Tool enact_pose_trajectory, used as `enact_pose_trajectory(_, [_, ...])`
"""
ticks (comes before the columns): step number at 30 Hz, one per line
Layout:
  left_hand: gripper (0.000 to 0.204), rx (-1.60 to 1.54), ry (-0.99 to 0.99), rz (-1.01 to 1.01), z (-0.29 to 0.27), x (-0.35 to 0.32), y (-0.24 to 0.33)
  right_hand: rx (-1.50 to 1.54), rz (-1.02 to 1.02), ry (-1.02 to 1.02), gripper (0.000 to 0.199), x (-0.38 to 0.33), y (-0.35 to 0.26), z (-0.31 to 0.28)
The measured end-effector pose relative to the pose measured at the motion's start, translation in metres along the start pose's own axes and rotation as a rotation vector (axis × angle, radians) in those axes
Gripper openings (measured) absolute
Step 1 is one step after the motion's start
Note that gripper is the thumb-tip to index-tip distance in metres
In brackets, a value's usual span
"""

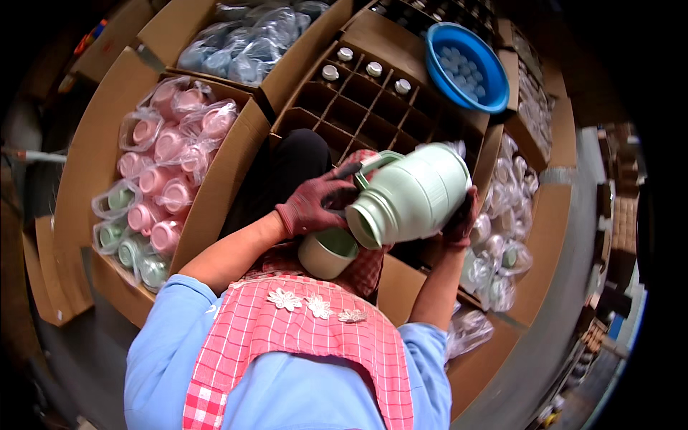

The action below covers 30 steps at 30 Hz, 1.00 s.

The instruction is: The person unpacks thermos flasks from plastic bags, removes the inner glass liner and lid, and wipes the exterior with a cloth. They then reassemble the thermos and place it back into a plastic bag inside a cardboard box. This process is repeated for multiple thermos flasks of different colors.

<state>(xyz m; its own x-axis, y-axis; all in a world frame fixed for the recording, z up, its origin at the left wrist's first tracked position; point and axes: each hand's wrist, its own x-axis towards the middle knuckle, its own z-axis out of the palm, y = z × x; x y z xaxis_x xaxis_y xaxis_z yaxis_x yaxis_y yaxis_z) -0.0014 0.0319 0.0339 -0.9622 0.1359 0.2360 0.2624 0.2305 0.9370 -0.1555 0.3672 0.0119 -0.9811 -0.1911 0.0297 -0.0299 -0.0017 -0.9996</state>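
A pale green thermos jug (416,190) is tipped over my lap, its open mouth toward the lower left and its handle (380,163) uppermost. My right hand (463,221), in a dark red glove, grips the jug's base end from the right; part of that hand is hidden behind the jug. My left hand (319,201), gloved alike, is by the handle and mouth with thumb and fingers apart. Its fingertips reach the handle's edge, though contact is hard to tell. Below it a pale green cup (322,259) rests in my lap, its opening tilted up to the right.
At left a carton (236,143) holds bagged pink and green jugs (170,145). Blue bagged pieces (247,50) fill another behind it. Ahead is a divided carton with several silver-topped bottles (374,69). A blue basin (435,68) holds pale round pieces. Bagged items (505,254) stand in cartons at right.
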Motion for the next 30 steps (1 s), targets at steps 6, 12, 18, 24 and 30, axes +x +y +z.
enact_pose_trajectory(6, [0.088, -0.954, 0.127, -0.246, -0.020, -0.012, 0.018, 0.183, 0.178, 0.357, 0.031, -0.022, 0.012, 0.033])
enact_pose_trajectory(12, [0.106, 0.383, 0.194, 0.270, -0.016, 0.004, 0.057, 0.198, 0.075, 0.341, 0.027, -0.029, -0.017, 0.083])
enact_pose_trajectory(18, [0.074, -0.251, 0.422, 0.021, -0.041, 0.012, 0.034, 0.720, 0.173, 0.256, 0.041, 0.008, 0.017, 0.011])
enact_pose_trajectory(24, [0.081, -0.509, 0.739, 0.107, -0.091, -0.009, 0.013, -1.520, 0.637, 0.201, 0.070, 0.025, 0.025, -0.014])
enact_pose_trajectory(30, [0.089, 0.162, 0.727, 0.284, -0.096, -0.006, 0.025, 0.076, 0.019, 0.013, 0.037, 0.053, -0.044, 0.086])
